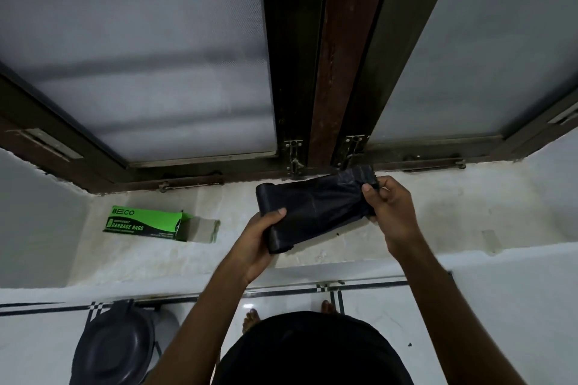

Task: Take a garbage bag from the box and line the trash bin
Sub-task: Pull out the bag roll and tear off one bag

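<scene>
A black roll of garbage bags (312, 208) is held above the pale stone window sill (453, 212). My left hand (258, 237) grips the roll's near left end, thumb on top. My right hand (389, 206) pinches the loose far right end of the bag between thumb and fingers. The green and black garbage bag box (147, 223) lies on the sill to the left, its right flap open. The dark trash bin (114, 344) with its lid on stands on the floor at the lower left, below the sill.
Frosted window panes in a dark wooden frame (328, 72) rise directly behind the sill, with metal latches at its base. White tiled floor (375, 306) with black border lines lies below; my bare feet stand near the wall.
</scene>
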`<move>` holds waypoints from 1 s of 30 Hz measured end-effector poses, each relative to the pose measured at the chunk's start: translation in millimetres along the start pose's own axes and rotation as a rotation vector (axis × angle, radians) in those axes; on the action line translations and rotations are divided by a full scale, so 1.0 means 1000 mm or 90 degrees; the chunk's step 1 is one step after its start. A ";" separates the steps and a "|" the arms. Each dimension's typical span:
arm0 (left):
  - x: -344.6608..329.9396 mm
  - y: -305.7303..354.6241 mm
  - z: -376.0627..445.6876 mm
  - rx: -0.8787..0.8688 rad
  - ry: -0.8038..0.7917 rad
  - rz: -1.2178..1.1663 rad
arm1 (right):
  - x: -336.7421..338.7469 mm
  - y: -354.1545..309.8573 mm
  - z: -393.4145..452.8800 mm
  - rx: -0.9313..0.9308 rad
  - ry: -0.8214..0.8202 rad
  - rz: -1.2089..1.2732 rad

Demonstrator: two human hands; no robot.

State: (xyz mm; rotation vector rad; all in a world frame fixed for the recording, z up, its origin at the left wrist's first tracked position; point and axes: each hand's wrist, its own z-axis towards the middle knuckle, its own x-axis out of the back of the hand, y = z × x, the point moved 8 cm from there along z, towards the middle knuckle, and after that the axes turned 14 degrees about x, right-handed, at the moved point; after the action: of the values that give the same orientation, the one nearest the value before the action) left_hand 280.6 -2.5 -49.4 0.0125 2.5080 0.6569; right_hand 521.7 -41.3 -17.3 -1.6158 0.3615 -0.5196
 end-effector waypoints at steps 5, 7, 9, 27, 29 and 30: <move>0.003 0.003 0.001 -0.018 0.007 -0.015 | 0.030 -0.006 0.007 0.045 0.046 -0.087; 0.004 0.003 0.000 -0.014 0.014 -0.029 | 0.044 -0.005 0.010 0.056 0.051 -0.144; 0.004 0.001 -0.003 0.010 0.020 -0.042 | 0.060 0.000 0.013 0.065 0.069 -0.184; -0.005 -0.001 -0.002 0.003 0.042 0.039 | 0.134 -0.012 0.020 0.088 0.256 -0.508; -0.003 0.002 -0.001 -0.024 0.093 0.106 | 0.118 -0.037 0.008 0.156 0.288 -0.571; -0.005 0.002 0.000 -0.030 0.103 0.128 | 0.101 -0.047 0.002 0.208 0.270 -0.547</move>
State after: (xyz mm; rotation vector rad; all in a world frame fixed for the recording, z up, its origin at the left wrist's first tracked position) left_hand 284.2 -1.6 -45.7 0.2045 2.6679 0.8274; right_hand 604.6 -87.3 41.5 -1.2761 -0.1368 -1.5030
